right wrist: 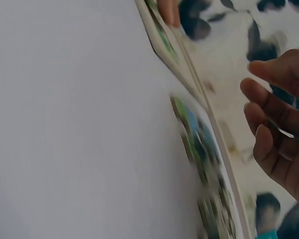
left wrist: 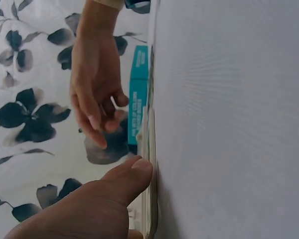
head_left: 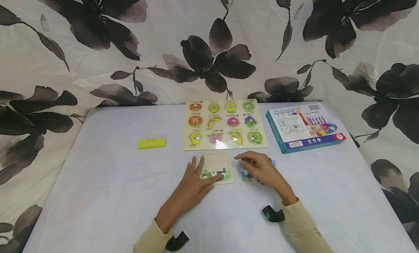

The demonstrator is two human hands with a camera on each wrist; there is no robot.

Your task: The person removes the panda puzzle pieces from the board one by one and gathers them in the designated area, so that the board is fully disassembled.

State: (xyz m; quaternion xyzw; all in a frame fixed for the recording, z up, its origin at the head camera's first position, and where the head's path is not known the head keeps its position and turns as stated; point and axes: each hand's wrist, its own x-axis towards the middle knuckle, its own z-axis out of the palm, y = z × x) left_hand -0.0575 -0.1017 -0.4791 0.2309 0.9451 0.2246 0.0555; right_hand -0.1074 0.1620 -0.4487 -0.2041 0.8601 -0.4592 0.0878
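Loose puzzle pieces (head_left: pixel 246 176) mostly hidden under right hand (head_left: pixel 262 170); grip unclear.

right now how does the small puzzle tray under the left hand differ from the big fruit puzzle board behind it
The small puzzle tray is mostly bare wood, with pieces only along its near edge; the fruit puzzle board has all twelve slots filled. The tray is much smaller than the board. The left hand rests on the tray, while nothing touches the board. Both are pale wood and lie flat on the table.
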